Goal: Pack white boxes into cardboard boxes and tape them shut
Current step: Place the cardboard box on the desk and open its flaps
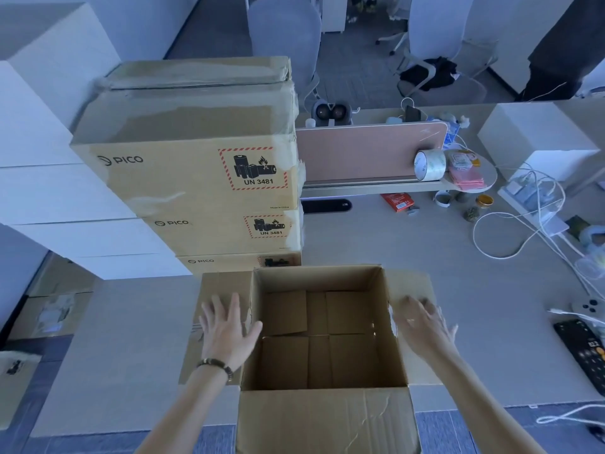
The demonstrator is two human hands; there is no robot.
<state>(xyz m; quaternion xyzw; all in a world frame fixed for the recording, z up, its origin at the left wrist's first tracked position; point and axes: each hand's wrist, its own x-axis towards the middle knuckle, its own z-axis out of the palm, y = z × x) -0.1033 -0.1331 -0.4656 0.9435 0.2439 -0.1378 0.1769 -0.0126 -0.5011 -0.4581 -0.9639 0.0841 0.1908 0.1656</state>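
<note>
Cardboard box (pixel 322 339) sits open at the near edge of the desk (pixel 491 322), right in front of you, all 4 flaps folded outward, nothing inside but its own bottom flaps. So for this carton the packing hasn't started: no white box is in it yet, and the taping comes after that. Your left hand (pixel 226 332) lies flat on the left flap (pixel 222 290), fingers spread and straight, thumb reaching toward the box's rim; it holds nothing, looks like it's pressing the flap down. Your right hand (pixel 422 326) is over the right flap (pixel 412 286), fingers extended and open, also holding nothing; it's motion-blurred, so I can't tell if it's actually touching the cardboard. Just behind the open carton stands a stack of 3 PICO cartons (pixel 196 178), the top one taped shut, the 2 under it closed as far as I can see, so that part of the job looks done. White boxes (pixel 49 142) are piled to the left of that stack, well within reach, presumably your stock to load. Tape roll (pixel 429 165) stands on the shelf by the pink divider (pixel 366 152), far right of the stack, apart from both hands. Cables and small clutter spread across the right side of the desk.
</note>
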